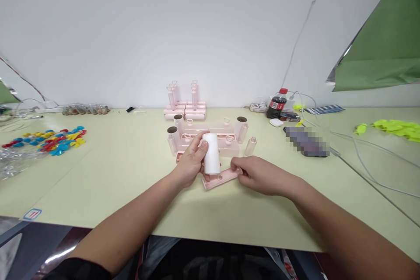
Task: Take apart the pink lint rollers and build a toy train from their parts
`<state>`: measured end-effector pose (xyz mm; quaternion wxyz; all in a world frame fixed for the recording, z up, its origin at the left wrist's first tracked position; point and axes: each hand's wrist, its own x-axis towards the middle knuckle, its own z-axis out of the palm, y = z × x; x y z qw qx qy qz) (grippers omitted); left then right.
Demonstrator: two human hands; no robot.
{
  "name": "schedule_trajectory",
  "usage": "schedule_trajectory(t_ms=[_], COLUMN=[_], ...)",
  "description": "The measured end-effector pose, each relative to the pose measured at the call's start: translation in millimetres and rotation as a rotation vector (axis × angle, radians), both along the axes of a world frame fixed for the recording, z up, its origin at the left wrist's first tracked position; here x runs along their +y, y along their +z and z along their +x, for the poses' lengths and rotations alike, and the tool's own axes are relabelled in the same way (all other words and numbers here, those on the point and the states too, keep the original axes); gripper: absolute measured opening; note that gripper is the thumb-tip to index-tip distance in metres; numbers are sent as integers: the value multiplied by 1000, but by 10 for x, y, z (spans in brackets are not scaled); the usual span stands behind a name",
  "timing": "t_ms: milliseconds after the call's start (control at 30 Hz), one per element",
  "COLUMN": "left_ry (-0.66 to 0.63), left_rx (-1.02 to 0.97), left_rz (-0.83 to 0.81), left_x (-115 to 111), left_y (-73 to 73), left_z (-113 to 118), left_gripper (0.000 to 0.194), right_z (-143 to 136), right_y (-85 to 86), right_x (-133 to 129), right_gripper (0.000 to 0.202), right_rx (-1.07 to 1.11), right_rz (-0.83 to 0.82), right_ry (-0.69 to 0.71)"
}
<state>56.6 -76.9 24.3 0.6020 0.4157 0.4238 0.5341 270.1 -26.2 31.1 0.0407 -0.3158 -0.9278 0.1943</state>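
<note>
My left hand (193, 161) is wrapped round a white roll (211, 154) that stands nearly upright, its thumb lying along the roll's side. A shallow, long pink case half (220, 179) lies slanted on the table just below the roll. Its right end is pinched by the fingers of my right hand (259, 174). Just beyond my hands are clear pink covers (197, 128), pink trays and several rolls with brown cardboard cores, such as the roll (242, 129) at the right. A small clear pink handle piece (250, 146) stands beyond my right hand.
Finished-looking pink lint rollers (184, 111) stand by the wall. To the right are a cola bottle (277, 104), a blurred phone (306, 141), cables and bright yellow pieces (398, 127). Coloured plastic pieces (62, 139) and clear bags (21, 164) lie at left.
</note>
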Motion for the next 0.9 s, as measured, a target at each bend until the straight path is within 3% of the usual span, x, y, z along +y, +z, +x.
schedule_trajectory(t_ms=[267,467,533,633,700,900], left_ry=[-44,23,55,74,89,132], left_rx=[-74,-141,-158,-184,-193,-175], left_rz=[-11,-127,-150,-165,-149,-12], left_x=[-29,6,15,27,36,44], left_y=[30,11,20,31,25,-29], left_z=[13,40,44,41,35,24], left_gripper=[57,40,34,29,30,43], right_z=[14,-26,-54,-94,-109,-90], right_y=[-17,-106,-122,-117,-100,-97], right_x=[71,91,76,54,53,104], right_gripper=[24,10,9,23,32,38], right_rx=[165,237,287,405,482,632], right_rz=[-167,-308,-439,-750,-848,-767], right_ry=[-82,-101,-123,-172,-203,-245])
